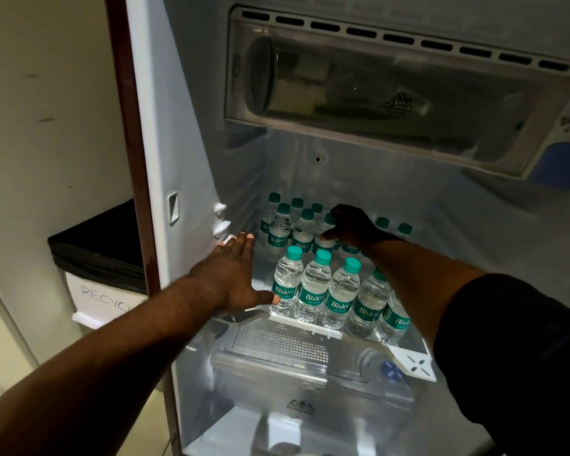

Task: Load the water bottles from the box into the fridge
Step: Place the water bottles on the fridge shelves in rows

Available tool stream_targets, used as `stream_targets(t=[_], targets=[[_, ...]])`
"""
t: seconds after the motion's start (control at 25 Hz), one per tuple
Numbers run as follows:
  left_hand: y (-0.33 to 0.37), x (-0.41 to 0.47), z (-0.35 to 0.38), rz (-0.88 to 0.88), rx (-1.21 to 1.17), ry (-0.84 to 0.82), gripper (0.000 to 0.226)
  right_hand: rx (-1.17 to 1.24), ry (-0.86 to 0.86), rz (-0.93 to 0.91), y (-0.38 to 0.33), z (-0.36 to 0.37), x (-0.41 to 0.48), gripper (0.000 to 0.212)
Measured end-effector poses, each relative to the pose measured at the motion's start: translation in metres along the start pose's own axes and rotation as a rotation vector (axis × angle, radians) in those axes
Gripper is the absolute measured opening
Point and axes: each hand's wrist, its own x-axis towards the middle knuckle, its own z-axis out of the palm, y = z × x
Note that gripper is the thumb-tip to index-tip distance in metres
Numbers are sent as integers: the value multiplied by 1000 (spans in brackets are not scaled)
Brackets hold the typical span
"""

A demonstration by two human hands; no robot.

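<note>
Several small clear water bottles with teal caps and teal labels stand upright in rows on the glass shelf of the open fridge. My right hand reaches into the middle row and grips one bottle near its cap. My left hand is stretched out flat at the shelf's left side, fingers straight, its thumb touching the label of the front-left bottle. The box is out of view.
A freezer compartment with a clear flap hangs above the shelf. Below it is a clear crisper drawer. The fridge's left wall is beside my left hand. A bin with a black liner stands outside on the left.
</note>
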Motion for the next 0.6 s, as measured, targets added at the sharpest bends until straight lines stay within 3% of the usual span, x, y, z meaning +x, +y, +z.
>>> stream_targets(t=[0.32,0.6], targets=[[6,-6,-8,-35,15,-59,137,74,106,-58,-9,-32,-27,72],[18,-38,-9,-59,45,-47,133,95,103,-93,-35,-43,-79,82]])
